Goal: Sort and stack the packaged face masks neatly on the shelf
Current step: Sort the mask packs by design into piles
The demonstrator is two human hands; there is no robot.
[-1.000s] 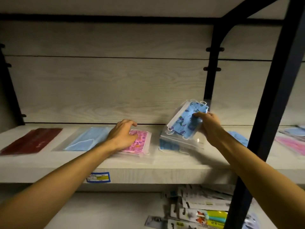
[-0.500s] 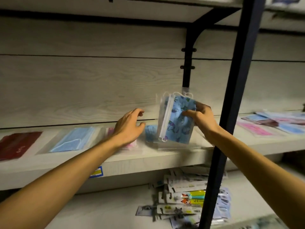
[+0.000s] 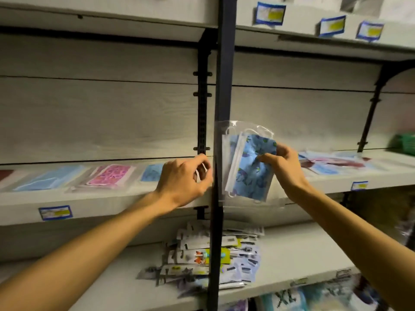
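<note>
**A:** what's changed since a sec ago?

**B:** The blue patterned mask packs [image 3: 248, 167] have been lifted off the shelf [image 3: 125, 198] and are pinched upright by the right hand [image 3: 281, 168], beside the black post [image 3: 221, 135]. The left hand [image 3: 182, 182] has been raised off the pink mask pack [image 3: 110, 175]; fingers curled, contents can't be told.

**A:** lower shelf?

**B:** Carded packets [image 3: 202, 261] are piled there.

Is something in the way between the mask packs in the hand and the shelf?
The right hand holds the blue patterned mask packs upright above the shelf edge. The dark upright post stands directly left of them, between the packs and the masks lying flat further left. Straight down, nothing visible blocks the shelf.
</note>
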